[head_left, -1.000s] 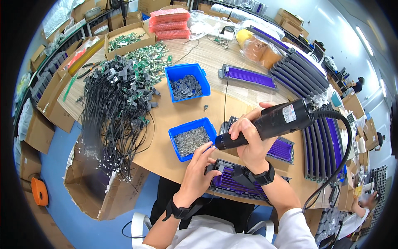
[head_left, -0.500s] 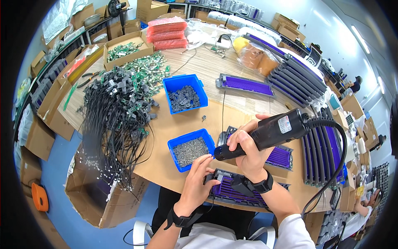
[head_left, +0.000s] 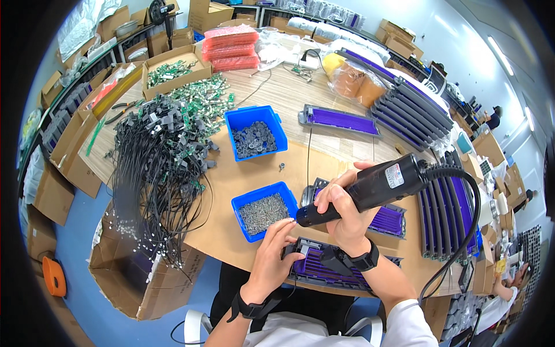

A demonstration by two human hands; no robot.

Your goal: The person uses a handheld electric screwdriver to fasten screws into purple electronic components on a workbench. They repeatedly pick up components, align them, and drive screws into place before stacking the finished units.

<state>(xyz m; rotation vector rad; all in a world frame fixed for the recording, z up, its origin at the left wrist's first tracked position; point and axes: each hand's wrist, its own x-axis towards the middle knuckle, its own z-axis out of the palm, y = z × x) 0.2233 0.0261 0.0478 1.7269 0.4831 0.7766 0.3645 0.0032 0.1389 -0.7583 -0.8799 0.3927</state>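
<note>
One smooth, black, cylindrical power driver (head_left: 378, 188) slants above the wood-grained tabletop's (head_left: 277, 87) near edge, gripped in the curled right hand (head_left: 347, 215). The left hand (head_left: 273, 254) has its fingertips at the driver's nose; I cannot tell whether they pinch anything. Beneath, along that edge, lies a ribbed purple panel (head_left: 321, 266) framed in dark grey. Farther in, a blue plastic bin (head_left: 291, 199) holds small silvery metal pieces; another blue bin (head_left: 277, 130), grey rings (head_left: 254, 139).

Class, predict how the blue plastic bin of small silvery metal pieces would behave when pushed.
The low, broad blue plastic bin would probably slide rather than tip. Its loose silvery metal pieces likely make it heavy for its size and may shift.
</note>
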